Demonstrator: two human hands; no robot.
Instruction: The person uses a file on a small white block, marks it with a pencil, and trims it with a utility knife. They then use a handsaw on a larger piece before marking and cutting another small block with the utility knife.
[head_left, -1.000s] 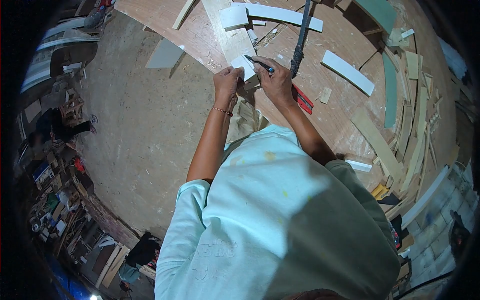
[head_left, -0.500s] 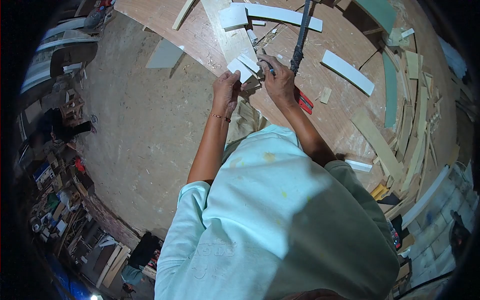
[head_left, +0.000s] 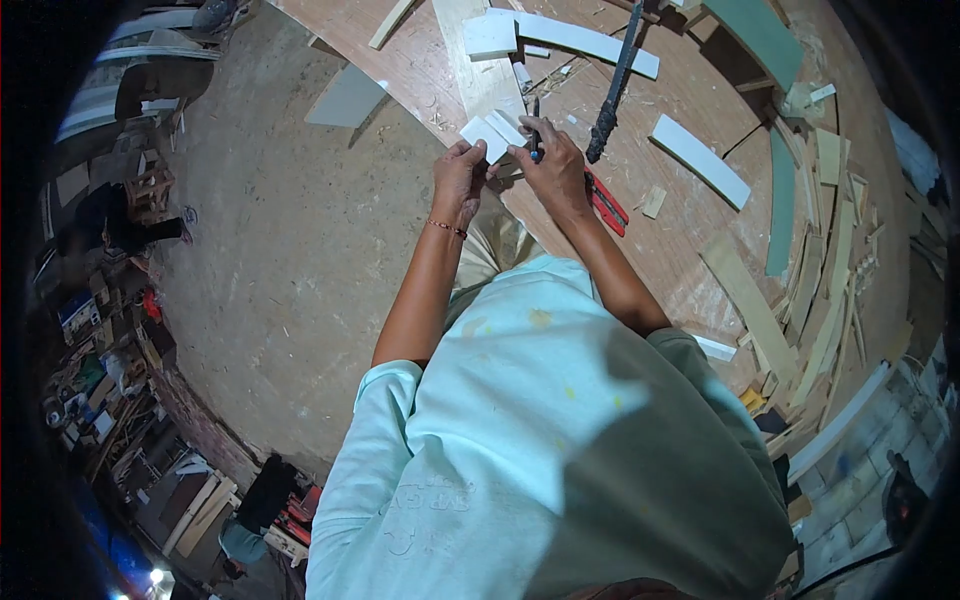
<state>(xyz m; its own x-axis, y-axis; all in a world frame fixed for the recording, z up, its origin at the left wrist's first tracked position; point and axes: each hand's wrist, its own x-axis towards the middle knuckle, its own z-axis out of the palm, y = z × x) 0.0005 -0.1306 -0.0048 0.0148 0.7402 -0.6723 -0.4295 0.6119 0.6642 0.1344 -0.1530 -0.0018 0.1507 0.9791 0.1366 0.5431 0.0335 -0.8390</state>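
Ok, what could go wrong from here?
The dark pen in the right hand might leave a stray mark on the white piece close by. That piece, pinched by the left hand, could slip. The right wrist might knock the red tool lying near it.

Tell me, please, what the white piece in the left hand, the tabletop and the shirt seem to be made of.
White piece: perhaps painted or laminated wood; its face looks smooth, white. Tabletop: probably plywood, brown, with pale scuffs. Shirt: soft matte fabric, judging by its folds.
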